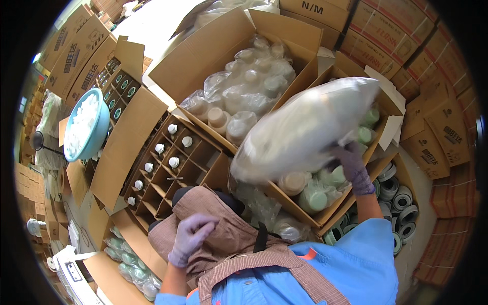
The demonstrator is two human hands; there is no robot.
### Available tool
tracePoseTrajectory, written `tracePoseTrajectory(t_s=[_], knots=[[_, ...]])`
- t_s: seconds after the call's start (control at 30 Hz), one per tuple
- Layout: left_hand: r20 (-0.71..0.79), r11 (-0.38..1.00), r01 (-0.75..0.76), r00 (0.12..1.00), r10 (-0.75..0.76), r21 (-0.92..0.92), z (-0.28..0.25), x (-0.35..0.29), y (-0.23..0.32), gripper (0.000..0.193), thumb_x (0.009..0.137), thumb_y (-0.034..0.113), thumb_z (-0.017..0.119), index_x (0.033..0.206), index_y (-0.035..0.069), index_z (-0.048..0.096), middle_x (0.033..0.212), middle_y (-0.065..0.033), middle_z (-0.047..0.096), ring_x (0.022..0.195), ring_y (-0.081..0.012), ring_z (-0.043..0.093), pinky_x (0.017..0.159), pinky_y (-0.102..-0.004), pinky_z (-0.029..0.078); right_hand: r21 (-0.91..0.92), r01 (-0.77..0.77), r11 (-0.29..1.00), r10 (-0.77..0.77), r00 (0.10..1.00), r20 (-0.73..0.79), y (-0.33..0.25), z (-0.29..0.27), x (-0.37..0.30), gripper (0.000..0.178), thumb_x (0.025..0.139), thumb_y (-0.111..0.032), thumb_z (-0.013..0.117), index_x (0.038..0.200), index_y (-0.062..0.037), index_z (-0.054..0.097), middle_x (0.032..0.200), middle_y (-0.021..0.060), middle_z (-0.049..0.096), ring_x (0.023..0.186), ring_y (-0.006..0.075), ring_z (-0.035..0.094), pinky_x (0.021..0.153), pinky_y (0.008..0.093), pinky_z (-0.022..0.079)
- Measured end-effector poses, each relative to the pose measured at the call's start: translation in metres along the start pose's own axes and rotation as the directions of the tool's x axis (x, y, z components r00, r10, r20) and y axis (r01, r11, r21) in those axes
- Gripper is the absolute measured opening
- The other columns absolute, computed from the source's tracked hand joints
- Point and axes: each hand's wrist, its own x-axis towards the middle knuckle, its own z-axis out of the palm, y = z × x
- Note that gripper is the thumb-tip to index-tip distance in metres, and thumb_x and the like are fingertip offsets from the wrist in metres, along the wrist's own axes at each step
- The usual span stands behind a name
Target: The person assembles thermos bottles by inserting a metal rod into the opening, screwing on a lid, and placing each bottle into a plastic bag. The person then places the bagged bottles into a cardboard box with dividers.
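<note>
My right hand [352, 165], in a purple glove, grips one side of a large cloudy plastic bag [305, 124]. The bag is blurred and hangs tilted above an open carton [278, 199] of plastic-wrapped cups or jars with pale green and beige lids. Its contents are too hazy to make out. Over my lap is my gloved left hand [195, 236], its fingers curled in with nothing visible in them. Left of the bag stands a carton with cardboard dividers [195, 161], several white-capped bottles [174, 162] in some of its cells.
Behind is an open carton [173, 71] of wrapped cups. A light-blue basin [104, 122] of small white pieces rests at the left. Grey ring-shaped parts [402, 198] fill a box at the right. Wrapped green-tinted items [133, 267] lie in a lower-left carton. Stacked cartons [434, 127] line the right.
</note>
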Motion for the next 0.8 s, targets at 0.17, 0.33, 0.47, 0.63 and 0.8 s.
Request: tracePoseTrajectory(t_s=[0.17,0.33,0.47,0.63,0.8], knots=[[0.072,0.646,-0.460,0.843,0.533,0.609,0.041,0.168,0.039,0.040,0.084,0.021,0.067,0.119,0.002,0.061,0.117,-0.0174,0.061,0.105,-0.0319,0.060,0.094,-0.0377,0.047,-0.671,0.073,0.738,-0.442,0.803,-0.399,0.055,-0.081,0.123,0.031,0.090,-0.022,0.059,0.083,0.0075,0.064,0.076,0.0221,0.067,0.060,0.0329,0.065,0.058,0.0394,0.051],[0.114,0.355,-0.284,0.896,0.430,0.891,0.098,0.306,-0.026,0.072,0.081,0.045,0.067,0.131,-0.003,0.049,0.135,-0.0226,0.049,0.125,-0.0376,0.046,0.107,-0.0440,0.035,-0.791,-0.090,0.605,-0.429,0.800,-0.419,0.098,-0.089,0.232,0.040,0.084,-0.035,0.059,0.080,0.0042,0.066,0.079,0.0273,0.063,0.075,0.0421,0.063,0.071,0.0458,0.047],[0.149,0.366,-0.343,0.872,0.466,0.865,0.126,0.341,-0.064,0.078,0.078,0.043,0.069,0.135,-0.003,0.043,0.135,-0.0245,0.046,0.125,-0.0407,0.043,0.109,-0.0473,0.032,-0.830,-0.076,0.553,-0.436,0.822,-0.366,0.130,-0.103,0.278,0.037,0.075,-0.031,0.060,0.085,0.0038,0.068,0.087,0.0281,0.065,0.083,0.0428,0.063,0.075,0.0461,0.049],[0.108,0.474,-0.413,0.831,0.546,0.778,0.131,0.349,-0.098,0.071,0.079,0.033,0.067,0.136,-0.001,0.041,0.132,-0.0233,0.047,0.123,-0.0405,0.043,0.109,-0.0498,0.031,-0.873,-0.171,0.457,-0.273,0.907,-0.321,0.140,-0.115,0.289,0.040,0.074,-0.029,0.058,0.093,0.0050,0.066,0.098,0.0288,0.065,0.087,0.0427,0.063,0.080,0.0456,0.050],[0.073,0.506,-0.380,0.847,0.526,0.774,0.125,0.347,-0.095,0.069,0.079,0.032,0.067,0.135,-0.001,0.042,0.126,-0.0221,0.050,0.118,-0.0393,0.048,0.102,-0.0490,0.037,-0.300,-0.407,0.863,0.247,0.856,-0.454,0.112,-0.126,0.293,0.042,0.078,-0.029,0.061,0.106,0.0029,0.065,0.097,0.0182,0.070,0.081,0.0377,0.066,0.082,0.0450,0.051]])
